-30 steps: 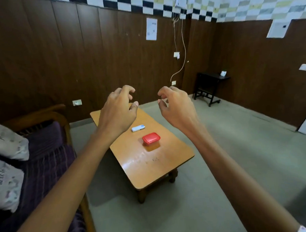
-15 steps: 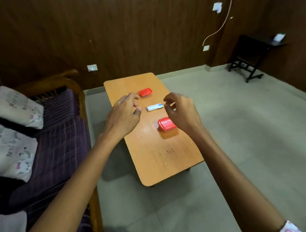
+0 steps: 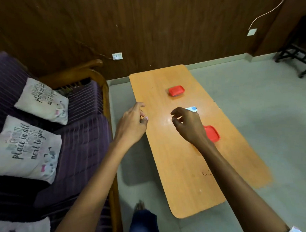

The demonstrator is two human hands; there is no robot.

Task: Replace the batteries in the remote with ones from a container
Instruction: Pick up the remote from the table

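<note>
A small white remote [image 3: 192, 109] with a blue patch lies mid-table on the long wooden table [image 3: 183, 167]. My right hand [image 3: 188, 126] hovers just in front of it with loosely curled fingers, holding nothing and covering most of the remote. A red-lidded container [image 3: 176, 90] sits farther back on the table. A second red-lidded container [image 3: 211, 135] sits nearer, partly hidden behind my right wrist. My left hand [image 3: 133, 124] hangs over the table's left edge, fingers relaxed and empty.
A purple-cushioned wooden sofa [image 3: 75, 137] with printed pillows [image 3: 26, 151] stands left of the table, with a narrow strip of floor between. My knee and foot [image 3: 141, 219] are in that gap. A dark side table [image 3: 298, 55] stands at the far right.
The view has tilted down and come closer to the table. Both hands have dropped lower, the right one now right at the remote, the left at the table's left edge.
</note>
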